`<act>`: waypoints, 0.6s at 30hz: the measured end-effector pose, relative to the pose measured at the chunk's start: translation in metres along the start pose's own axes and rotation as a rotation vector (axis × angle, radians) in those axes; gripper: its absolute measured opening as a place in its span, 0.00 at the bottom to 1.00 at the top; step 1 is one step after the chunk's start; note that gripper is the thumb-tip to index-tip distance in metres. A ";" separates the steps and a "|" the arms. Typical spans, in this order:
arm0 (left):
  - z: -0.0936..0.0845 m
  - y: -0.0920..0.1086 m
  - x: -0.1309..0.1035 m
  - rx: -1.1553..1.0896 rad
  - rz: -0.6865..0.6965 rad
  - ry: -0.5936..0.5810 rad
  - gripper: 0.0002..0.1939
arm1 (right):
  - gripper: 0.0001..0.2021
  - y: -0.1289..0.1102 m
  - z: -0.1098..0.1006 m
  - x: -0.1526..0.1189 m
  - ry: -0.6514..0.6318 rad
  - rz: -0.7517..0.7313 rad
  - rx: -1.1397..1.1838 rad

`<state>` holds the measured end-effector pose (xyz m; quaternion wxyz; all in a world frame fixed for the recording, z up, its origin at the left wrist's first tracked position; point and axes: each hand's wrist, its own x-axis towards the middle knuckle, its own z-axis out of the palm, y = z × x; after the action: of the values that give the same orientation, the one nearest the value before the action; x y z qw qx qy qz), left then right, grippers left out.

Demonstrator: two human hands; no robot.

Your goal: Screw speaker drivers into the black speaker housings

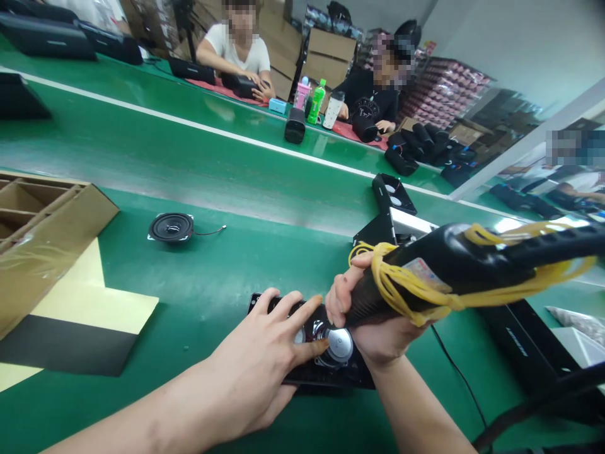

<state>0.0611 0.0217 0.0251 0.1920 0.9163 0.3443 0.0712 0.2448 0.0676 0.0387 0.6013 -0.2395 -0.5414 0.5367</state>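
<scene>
A black speaker panel (pixel 354 376) lies on the green bench before me, with silver-backed round speaker drivers (pixel 340 345) set in it. My left hand (pixel 269 353) grips the panel across its width. Its fingers are spread over the top, and the thumb is at the near edge. My right hand (pixel 373 321) is closed around a black electric screwdriver (pixel 425 271), which has a yellow cord bundled about it. The screwdriver slants down toward the right-hand driver. Its tip is hidden behind my fingers.
A loose speaker (pixel 171 227) with a short wire lies beyond my left hand. At left are a divided cardboard box (pixel 57 246) and yellow and black sheets (pixel 99 296). Black housings (pixel 515 340) stand at right. Two people work across the bench, near bottles (pixel 316 102).
</scene>
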 end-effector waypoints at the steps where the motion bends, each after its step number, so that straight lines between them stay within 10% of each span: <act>1: 0.001 0.000 0.000 -0.004 -0.003 -0.001 0.31 | 0.33 0.000 0.001 0.000 0.009 0.012 0.006; 18: 0.037 -0.003 -0.002 0.134 -0.058 0.230 0.42 | 0.34 -0.007 -0.001 -0.003 0.117 -0.021 0.082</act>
<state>0.0680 0.0115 -0.0098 0.0914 0.9026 0.3942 0.1470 0.2489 0.0633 0.0431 0.6469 -0.2399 -0.4854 0.5371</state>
